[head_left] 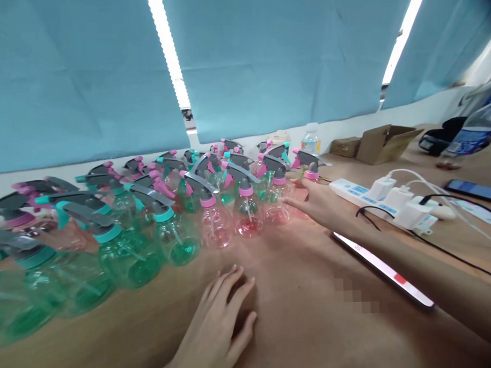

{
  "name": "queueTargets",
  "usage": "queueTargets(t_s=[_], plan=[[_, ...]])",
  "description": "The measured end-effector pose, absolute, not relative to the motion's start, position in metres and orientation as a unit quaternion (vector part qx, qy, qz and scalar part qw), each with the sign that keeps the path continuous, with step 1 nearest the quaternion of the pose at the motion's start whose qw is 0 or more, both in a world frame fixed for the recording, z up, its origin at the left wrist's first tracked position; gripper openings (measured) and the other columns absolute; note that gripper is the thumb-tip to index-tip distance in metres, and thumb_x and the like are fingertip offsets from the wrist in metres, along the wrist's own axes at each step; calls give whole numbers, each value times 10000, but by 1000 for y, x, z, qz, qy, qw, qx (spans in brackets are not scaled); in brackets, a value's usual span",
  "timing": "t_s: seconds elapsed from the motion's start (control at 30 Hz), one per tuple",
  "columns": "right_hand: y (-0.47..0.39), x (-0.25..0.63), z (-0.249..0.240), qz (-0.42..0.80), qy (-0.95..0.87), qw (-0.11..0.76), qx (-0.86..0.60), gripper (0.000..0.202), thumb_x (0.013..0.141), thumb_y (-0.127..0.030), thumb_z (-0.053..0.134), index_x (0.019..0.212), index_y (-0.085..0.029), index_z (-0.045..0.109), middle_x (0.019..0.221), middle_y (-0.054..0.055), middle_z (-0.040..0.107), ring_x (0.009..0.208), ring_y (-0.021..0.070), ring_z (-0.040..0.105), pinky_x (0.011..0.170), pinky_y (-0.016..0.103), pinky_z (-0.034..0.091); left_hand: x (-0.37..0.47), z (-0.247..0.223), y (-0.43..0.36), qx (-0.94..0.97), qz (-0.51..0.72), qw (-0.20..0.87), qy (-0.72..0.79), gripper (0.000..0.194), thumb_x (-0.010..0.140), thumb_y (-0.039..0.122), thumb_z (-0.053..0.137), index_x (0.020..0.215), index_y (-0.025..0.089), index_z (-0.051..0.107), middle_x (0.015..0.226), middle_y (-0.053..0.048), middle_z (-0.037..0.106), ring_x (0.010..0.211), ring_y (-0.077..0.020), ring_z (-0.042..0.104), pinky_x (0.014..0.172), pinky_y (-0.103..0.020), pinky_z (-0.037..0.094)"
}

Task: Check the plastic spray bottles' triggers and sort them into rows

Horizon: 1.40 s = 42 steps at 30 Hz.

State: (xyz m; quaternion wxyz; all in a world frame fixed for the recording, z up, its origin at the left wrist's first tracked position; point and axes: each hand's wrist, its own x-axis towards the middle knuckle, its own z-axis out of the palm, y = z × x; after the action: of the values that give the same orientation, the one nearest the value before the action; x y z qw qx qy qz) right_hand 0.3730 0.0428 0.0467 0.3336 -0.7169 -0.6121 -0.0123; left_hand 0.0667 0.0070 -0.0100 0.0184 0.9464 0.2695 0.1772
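My left hand point(218, 324) lies palm down on the brown tabletop, fingers spread and holding nothing. At the right end of the bottle group, my right hand point(322, 203) is closed around the body of a pink spray bottle point(311, 175) with a grey-and-pink trigger head. The hand hides much of that bottle. Just left of it stands another clear pink spray bottle point(277, 209), near my right thumb. Two more pink bottles follow in the front row, then a green spray bottle point(177, 243) with a turquoise collar. More green bottles point(129, 258) stand further left.
Several more spray bottles crowd behind the front row. A white power strip point(350, 191) with plugs and cables lies beside my right forearm. Under that forearm is a flat device point(381, 265) with a lit screen. An open cardboard box point(383, 144) and a phone point(475, 191) are further right.
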Motion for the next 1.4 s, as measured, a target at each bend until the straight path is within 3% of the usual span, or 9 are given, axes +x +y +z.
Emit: queueTargets(t_s=[0.27, 0.4, 0.63, 0.83, 0.93, 1.0, 1.13, 1.3, 1.4], plan=[[64, 355, 50, -6, -591, 335, -734, 540, 773, -626, 545, 1026, -157, 628, 960, 138, 710, 892, 332, 650, 712, 412, 451, 88, -9, -1, 951, 176, 94, 235, 407, 885, 155, 477, 1285, 229, 469, 1325, -89, 514, 1245, -275, 474, 988, -473, 451], [60, 357, 51, -2, -598, 333, -729, 623, 754, -682, 518, 1066, -151, 615, 1018, 145, 699, 881, 319, 649, 690, 405, 452, 93, -7, 2, 937, 185, 138, 261, 369, 890, 152, 470, 1249, 239, 486, 1298, -72, 522, 1210, -257, 504, 990, -441, 452], [19, 359, 57, -9, -638, 321, -700, 451, 781, -562, 575, 1013, -178, 615, 1015, 119, 700, 910, 310, 650, 683, 375, 453, 109, 3, 12, 894, 222, 232, 313, 336, 921, 204, 474, 1252, 259, 451, 1255, -61, 537, 1161, -248, 533, 965, -447, 458], [-25, 345, 54, -11, -669, 307, -676, 659, 743, -678, 545, 1129, -145, 583, 913, 109, 709, 758, 286, 659, 610, 382, 453, 136, 0, 17, 839, 300, 329, 312, 662, 835, 296, 643, 1380, 251, 269, 1421, -105, 407, 1279, -278, 446, 1026, -478, 410], [-40, 334, 55, -31, -701, 336, -628, 623, 738, -641, 595, 1152, -176, 568, 893, 80, 705, 812, 272, 654, 621, 356, 463, 143, -3, 17, 837, 299, 339, 308, 849, 778, 340, 723, 1429, 251, 184, 1476, -127, 337, 1314, -306, 399, 1041, -507, 387], [-46, 328, 58, -36, -725, 351, -592, 584, 732, -608, 630, 1156, -212, 563, 943, 68, 696, 875, 262, 639, 676, 353, 468, 144, -3, 14, 841, 291, 343, 302, 893, 760, 356, 744, 1441, 248, 176, 1459, -132, 370, 1306, -320, 408, 1030, -523, 395], [-48, 322, 68, 45, -759, 364, -538, 521, 692, -568, 694, 1115, -284, 585, 1020, 30, 678, 910, 239, 620, 740, 359, 470, 136, 3, 7, 846, 268, 353, 296, 888, 743, 372, 758, 1445, 264, 227, 1392, -126, 460, 1257, -359, 456, 987, -572, 419], [-37, 309, 73, 182, -730, 396, -526, 588, 657, -534, 733, 1157, -278, 562, 949, 18, 672, 834, 216, 621, 647, 328, 488, 121, 13, 1, 847, 240, 382, 280, 815, 721, 359, 774, 1404, 267, 341, 1378, -107, 467, 1233, -363, 473, 994, -583, 402], [-30, 297, 76, 214, -719, 415, -515, 517, 712, -534, 687, 1156, -301, 560, 870, -4, 667, 788, 195, 621, 599, 302, 482, 116, 17, 1, 849, 234, 391, 270, 817, 707, 361, 781, 1394, 247, 353, 1354, -102, 490, 1231, -354, 473, 999, -573, 398]])
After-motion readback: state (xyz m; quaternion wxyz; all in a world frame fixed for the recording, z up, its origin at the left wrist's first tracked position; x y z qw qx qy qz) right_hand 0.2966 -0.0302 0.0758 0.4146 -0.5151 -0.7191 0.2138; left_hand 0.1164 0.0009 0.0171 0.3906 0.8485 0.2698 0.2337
